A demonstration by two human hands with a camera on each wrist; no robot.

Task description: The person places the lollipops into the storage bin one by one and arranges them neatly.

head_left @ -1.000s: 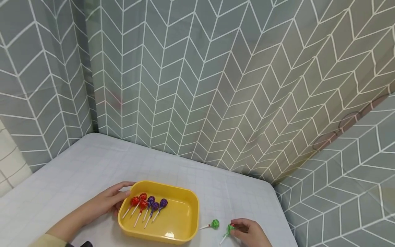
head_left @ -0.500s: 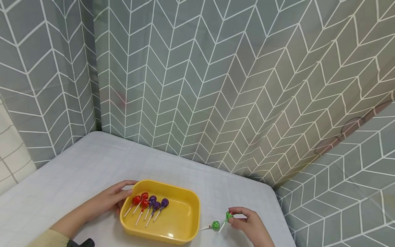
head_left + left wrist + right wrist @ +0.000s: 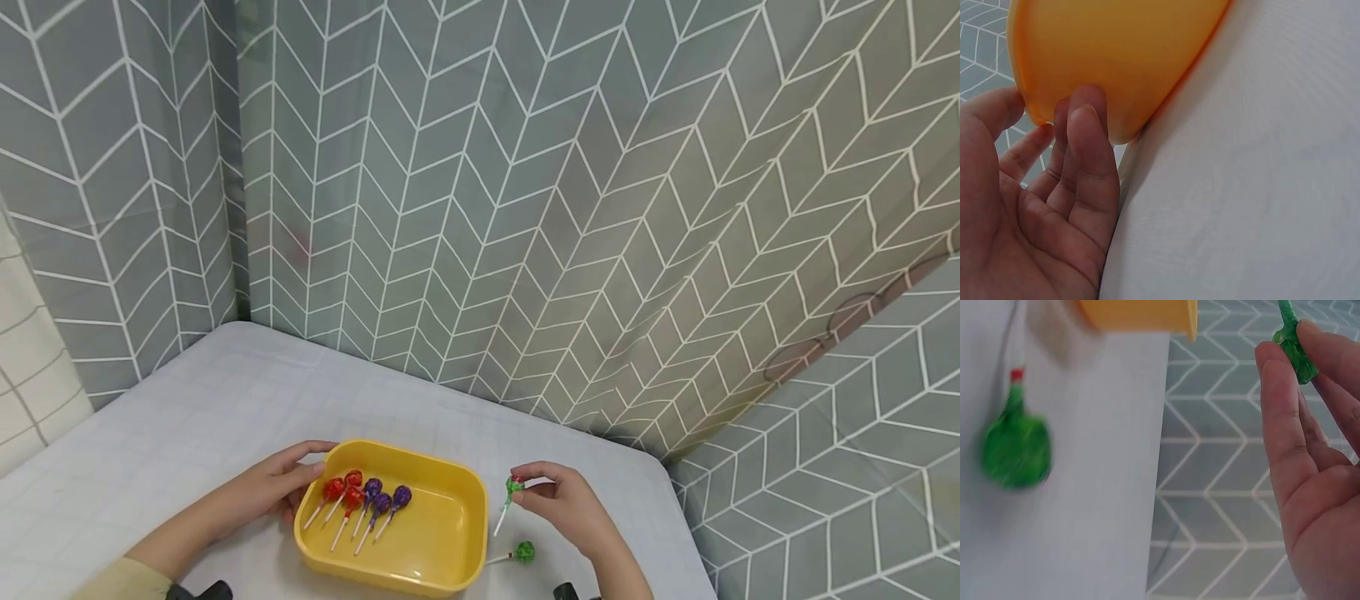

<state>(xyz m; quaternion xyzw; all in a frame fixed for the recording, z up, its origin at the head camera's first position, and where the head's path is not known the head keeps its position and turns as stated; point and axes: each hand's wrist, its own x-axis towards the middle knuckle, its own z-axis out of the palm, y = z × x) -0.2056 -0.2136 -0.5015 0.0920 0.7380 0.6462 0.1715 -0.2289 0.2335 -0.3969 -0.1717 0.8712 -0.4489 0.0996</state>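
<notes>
In the head view, a yellow tray [image 3: 442,533] stands on the table with several lollipops in its left half: red lollipops [image 3: 333,488] and, beside them, purple lollipops [image 3: 382,502]. My left hand [image 3: 279,481] holds the tray's left end; in the left wrist view its fingertips [image 3: 1088,119] touch the outer wall. Right of the tray, my right hand [image 3: 561,502] pinches a green lollipop [image 3: 513,486] by its wrapped head, stick slanting down, above the table. A second green lollipop [image 3: 525,552] lies below that hand, its stick toward the tray.
A white cloth covers the table [image 3: 247,375]. Behind and to the right hangs a grey curtain [image 3: 450,208] with white zigzag lines. Dark wrist devices [image 3: 213,591] show at the lower edge of the head view.
My right hand has lifted the green lollipop and carried it left, up to near the tray's right side. My left hand has stayed at the tray's left end.
</notes>
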